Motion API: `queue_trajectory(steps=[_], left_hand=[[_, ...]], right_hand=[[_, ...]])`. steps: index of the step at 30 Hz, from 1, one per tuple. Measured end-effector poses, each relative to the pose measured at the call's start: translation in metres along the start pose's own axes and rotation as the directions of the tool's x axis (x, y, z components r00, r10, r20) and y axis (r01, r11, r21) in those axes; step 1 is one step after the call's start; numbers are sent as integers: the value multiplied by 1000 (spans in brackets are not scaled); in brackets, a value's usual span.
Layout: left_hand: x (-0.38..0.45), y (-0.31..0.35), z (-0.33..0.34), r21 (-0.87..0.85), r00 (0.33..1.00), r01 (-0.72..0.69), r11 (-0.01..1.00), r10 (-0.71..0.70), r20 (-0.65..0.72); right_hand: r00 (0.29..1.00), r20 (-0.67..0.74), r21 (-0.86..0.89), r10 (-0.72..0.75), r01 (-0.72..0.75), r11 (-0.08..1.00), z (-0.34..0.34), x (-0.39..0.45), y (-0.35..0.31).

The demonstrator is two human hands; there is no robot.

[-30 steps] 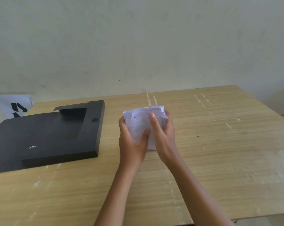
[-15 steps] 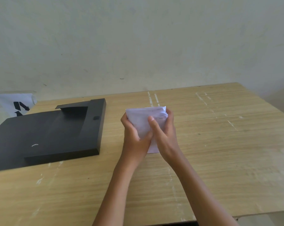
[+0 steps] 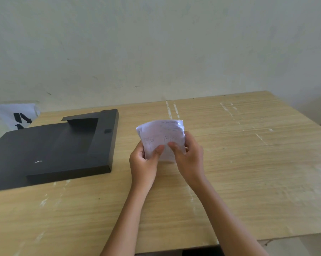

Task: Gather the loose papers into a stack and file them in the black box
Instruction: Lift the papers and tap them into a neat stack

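A small stack of white papers [image 3: 160,134] with faint writing is held upright above the middle of the wooden table [image 3: 248,163]. My left hand [image 3: 144,163] grips its lower left edge, thumb on the front sheet. My right hand [image 3: 190,157] grips the lower right edge, thumb also on the front. The black box [image 3: 50,150] lies flat on the table to the left of my hands, a hand's width away, with a recessed panel and a raised flap at its far end.
A white sheet with black arrows [image 3: 17,117] sits beyond the table's far left corner. A pale wall [image 3: 156,43] stands close behind the table. The table's front edge runs just below my forearms.
The papers have tilted so the written front sheet faces me. Both hands slid lower on the stack and my thumbs now pinch its bottom edge.
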State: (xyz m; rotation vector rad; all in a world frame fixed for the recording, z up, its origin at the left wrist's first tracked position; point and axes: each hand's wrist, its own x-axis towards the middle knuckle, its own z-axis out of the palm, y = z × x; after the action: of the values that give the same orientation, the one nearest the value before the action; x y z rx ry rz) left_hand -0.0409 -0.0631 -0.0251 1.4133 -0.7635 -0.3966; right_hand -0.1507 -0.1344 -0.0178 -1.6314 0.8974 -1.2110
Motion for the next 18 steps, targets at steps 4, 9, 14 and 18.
queue_trajectory(steps=[4,9,14,18], left_hand=[[0,-7,4,27,998,36,999,-38,47],[2,-8,4,38,997,32,999,-34,64],[2,-4,4,5,992,64,998,-64,111],[2,-4,1,-11,987,86,996,-83,137]], right_hand=[[998,-35,40,51,-50,998,5,-6,10],[998,-8,39,66,-66,997,6,-6,13],[998,6,52,62,-63,997,7,-7,14],[998,-7,67,59,-58,996,5,-8,14]])
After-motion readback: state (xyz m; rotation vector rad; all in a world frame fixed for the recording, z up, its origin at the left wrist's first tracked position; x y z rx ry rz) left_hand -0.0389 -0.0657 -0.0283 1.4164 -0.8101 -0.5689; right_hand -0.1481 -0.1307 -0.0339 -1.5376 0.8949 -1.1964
